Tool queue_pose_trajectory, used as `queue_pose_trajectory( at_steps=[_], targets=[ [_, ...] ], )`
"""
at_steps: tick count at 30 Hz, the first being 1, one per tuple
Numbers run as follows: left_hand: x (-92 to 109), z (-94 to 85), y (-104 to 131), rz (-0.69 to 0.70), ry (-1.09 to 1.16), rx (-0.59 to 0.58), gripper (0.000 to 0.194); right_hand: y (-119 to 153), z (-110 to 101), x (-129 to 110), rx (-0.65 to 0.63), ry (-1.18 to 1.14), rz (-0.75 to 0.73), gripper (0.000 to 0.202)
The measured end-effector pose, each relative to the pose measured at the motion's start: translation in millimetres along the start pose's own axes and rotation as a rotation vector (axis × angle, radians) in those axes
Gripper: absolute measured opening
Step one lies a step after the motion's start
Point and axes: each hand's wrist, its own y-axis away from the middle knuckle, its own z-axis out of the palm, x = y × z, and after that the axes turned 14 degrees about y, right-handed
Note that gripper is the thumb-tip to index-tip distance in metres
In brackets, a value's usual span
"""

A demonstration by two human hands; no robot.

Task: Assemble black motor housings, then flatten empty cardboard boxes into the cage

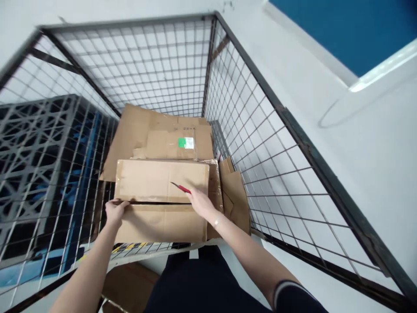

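In front of me lies a brown cardboard box (153, 224), its two top flaps parted by a dark slit along the middle. My left hand (115, 210) grips the flap edge at the slit's left end, fingers curled over it. A red-handled utility knife (183, 188) is held in my right hand (201, 203), its dark blade pointing up and left above the far flap. The right hand is over the right end of the slit; whether it touches the cardboard I cannot tell.
A wire mesh cage (156, 56) surrounds the box on several sides. Behind the box lie flattened cardboard sheets (163, 139) with a green and white label; more cardboard (236, 195) leans at the right. Grey plastic pallets (35, 143) stand outside the left mesh.
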Motion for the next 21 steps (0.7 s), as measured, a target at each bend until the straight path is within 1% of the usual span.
queue_pose_trajectory(
  at_steps=[2,4,6,7,8,9,10,11,12,13,14,15,16,17,19,21],
  targets=[
    [-3,-7.6,11,-0.011,0.060,0.029,0.044,-40,3,-25,-0.067,0.077,-0.042,0.033],
    [-8,-23.9,25,-0.003,0.105,0.057,0.049,-71,7,-34,-0.101,0.138,-0.042,0.033],
    [-17,-49.1,46,0.004,0.152,0.078,0.053,-88,9,-35,-0.116,0.199,-0.047,0.036],
    [-23,-64.0,60,0.013,0.157,0.083,0.054,-92,10,-35,-0.114,0.234,-0.058,0.038],
    [-28,-79.5,74,0.038,0.110,0.084,0.054,-93,11,-36,-0.108,0.273,-0.076,0.044],
    [-33,-94.5,89,0.089,0.003,0.082,0.055,-92,12,-39,-0.096,0.318,-0.094,0.053],
    [-37,-108.1,103,0.168,-0.159,0.066,0.056,-88,13,-43,-0.082,0.368,-0.113,0.062],
    [-40,-119.1,115,0.266,-0.353,0.018,0.056,-84,14,-49,-0.067,0.420,-0.134,0.068],
    [-42,-126.5,125,0.347,-0.551,-0.061,0.056,-79,16,-55,-0.055,0.471,-0.159,0.067],
    [-42,-129.7,132,0.390,-0.717,-0.176,0.057,-74,18,-61,-0.046,0.517,-0.192,0.061],
    [-42,-128.2,136,0.396,-0.831,-0.316,0.059,-69,19,-68,-0.040,0.555,-0.237,0.050],
    [-41,-121.9,137,0.385,-0.910,-0.465,0.061,-66,19,-73,-0.034,0.585,-0.292,0.038],
    [-40,-111.1,136,0.365,-0.964,-0.596,0.062,-64,18,-79,-0.027,0.608,-0.350,0.028],
    [-39,-96.6,134,0.357,-0.998,-0.694,0.064,-63,15,-83,-0.020,0.627,-0.403,0.024],
    [-39,-59.6,128,0.400,-1.017,-0.809,0.064,-64,2,-91,0.001,0.657,-0.466,0.030],
    [-42,-19.4,125,0.439,-0.969,-0.882,0.056,-67,-20,-98,0.021,0.678,-0.469,0.033]
  ],
)
